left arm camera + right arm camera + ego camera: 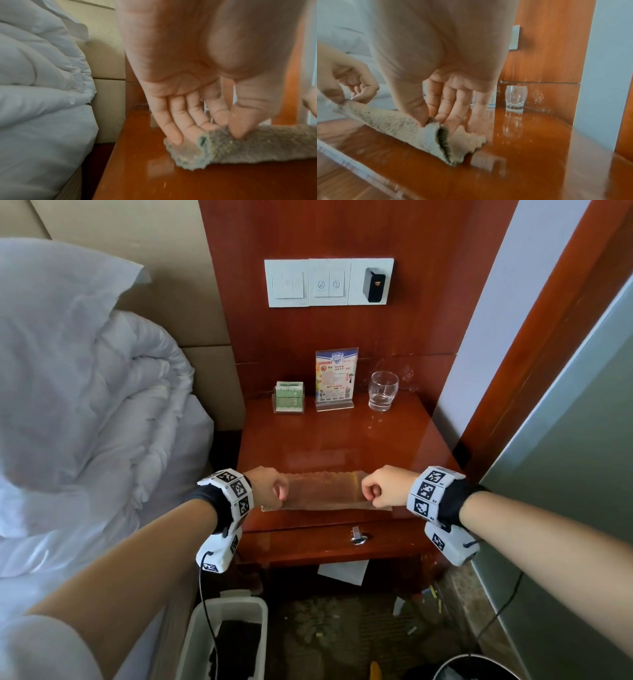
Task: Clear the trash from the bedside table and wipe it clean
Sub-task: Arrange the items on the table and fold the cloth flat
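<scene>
A brownish cleaning cloth (pixel 323 489) lies folded over near the front edge of the glossy reddish bedside table (pixel 335 440). My left hand (pixel 272 487) pinches its left end between thumb and fingers, and the left wrist view shows the thumb pressed into the cloth (pixel 257 146) with the fold open at the corner. My right hand (pixel 380 487) pinches the right end; the right wrist view shows the cloth (pixel 399 125) stretched between both hands, its lower edge on the tabletop (pixel 522 148).
At the table's back stand a green card holder (pixel 289 397), an acrylic sign (pixel 335 378) and a drinking glass (pixel 383 391). The bed with its white duvet (pixel 85 405) is at the left. A white bin (pixel 226 642) and a dark bucket (pixel 476 669) stand on the floor.
</scene>
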`<state>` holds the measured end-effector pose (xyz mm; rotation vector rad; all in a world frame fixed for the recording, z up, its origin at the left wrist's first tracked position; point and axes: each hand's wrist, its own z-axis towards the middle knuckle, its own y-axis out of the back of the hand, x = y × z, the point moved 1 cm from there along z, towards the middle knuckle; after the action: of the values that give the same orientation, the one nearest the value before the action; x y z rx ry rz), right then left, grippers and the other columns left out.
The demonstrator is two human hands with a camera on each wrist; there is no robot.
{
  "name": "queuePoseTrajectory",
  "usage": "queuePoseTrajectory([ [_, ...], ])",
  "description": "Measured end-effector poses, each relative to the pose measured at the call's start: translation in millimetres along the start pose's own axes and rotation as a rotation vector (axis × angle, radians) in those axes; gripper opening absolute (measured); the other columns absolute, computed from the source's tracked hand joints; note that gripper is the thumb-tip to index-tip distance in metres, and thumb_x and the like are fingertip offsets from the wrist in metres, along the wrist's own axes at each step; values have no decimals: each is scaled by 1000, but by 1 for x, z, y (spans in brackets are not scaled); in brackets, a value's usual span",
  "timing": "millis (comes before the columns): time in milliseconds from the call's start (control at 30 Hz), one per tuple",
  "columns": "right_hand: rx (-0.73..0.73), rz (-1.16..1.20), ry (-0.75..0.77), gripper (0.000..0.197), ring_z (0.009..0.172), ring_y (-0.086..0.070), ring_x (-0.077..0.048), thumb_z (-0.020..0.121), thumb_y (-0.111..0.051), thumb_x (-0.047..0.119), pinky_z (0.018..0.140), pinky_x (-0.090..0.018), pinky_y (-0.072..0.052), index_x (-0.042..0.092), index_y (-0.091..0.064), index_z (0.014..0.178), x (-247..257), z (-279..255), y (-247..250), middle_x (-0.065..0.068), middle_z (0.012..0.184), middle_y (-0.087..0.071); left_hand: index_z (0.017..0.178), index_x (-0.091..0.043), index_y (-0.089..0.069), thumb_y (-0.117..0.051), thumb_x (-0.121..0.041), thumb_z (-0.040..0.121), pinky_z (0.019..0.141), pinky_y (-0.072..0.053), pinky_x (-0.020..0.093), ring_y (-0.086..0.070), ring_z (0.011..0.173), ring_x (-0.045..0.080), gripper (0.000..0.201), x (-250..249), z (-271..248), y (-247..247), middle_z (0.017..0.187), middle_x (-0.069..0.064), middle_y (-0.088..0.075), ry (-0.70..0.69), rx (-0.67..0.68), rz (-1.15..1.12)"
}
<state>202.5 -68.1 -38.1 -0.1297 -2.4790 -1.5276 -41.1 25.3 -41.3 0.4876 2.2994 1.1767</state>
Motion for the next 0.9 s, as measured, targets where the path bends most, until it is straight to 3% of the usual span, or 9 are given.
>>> queuePoseTrajectory([
  [100, -113, 37, -24, 13, 75, -53, -16, 80, -58, 9, 72, -33, -48, 21, -57, 81, 1, -13, 29, 3, 81, -57, 85, -18, -64, -61, -6, 74, 71, -54, 26, -61, 74, 10, 16, -6, -15, 25, 91, 1, -67, -39, -91, -88],
  [167, -190, 79, -17, 11, 72, -51, -13, 81, -59, 9, 70, -28, -45, 20, -58, 82, 2, -22, 50, 4, 79, -55, 78, -19, -60, -60, -6, 80, 61, -47, 16, -56, 63, 6, 13, -12, -24, 47, 79, -2, -64, -80, -155, -148],
  [233, -231, 112, -4, 10, 64, -48, -7, 81, -60, 8, 64, -21, -40, 18, -60, 82, 4, -31, 70, 6, 74, -54, 76, -17, -60, -60, -4, 81, 58, -43, 14, -53, 60, 6, 14, -17, -32, 66, 69, -5, -59, -100, -199, -192],
  [333, -242, 177, 22, 11, 57, -46, -3, 80, -61, 5, 59, -15, -38, 16, -61, 78, 8, -40, 90, 9, 65, -54, 70, -19, -60, -60, 0, 82, 52, -42, 12, -50, 54, 4, 22, -21, -42, 83, 63, -4, -55, -112, -149, -275],
  [500, -144, 303, 24, 24, 53, -46, -3, 79, -62, 3, 59, -17, -38, 24, -60, 67, 2, -38, 92, 13, 49, -54, 72, -19, -60, -59, 2, 83, 51, -44, 11, -53, 58, 9, 23, -20, -44, 86, 66, -1, -55, -89, -78, -340],
  [767, 81, 415, -5, 19, 57, -52, -5, 81, -61, 4, 59, -17, -42, 20, -63, 71, -8, -10, 70, 5, 62, -58, 76, -18, -60, -57, 0, 85, 52, -46, 11, -55, 57, 6, 20, -5, -16, 66, 70, 1, -57, -14, 29, -354],
  [900, 84, 416, -32, 15, 53, -52, -2, 83, -60, 3, 54, -13, -42, 17, -62, 76, -17, 11, 63, 4, 63, -56, 78, -19, -60, -58, -1, 85, 50, -45, 11, -52, 57, 6, 19, 4, 5, 63, 70, 0, -56, 8, 43, -350],
])
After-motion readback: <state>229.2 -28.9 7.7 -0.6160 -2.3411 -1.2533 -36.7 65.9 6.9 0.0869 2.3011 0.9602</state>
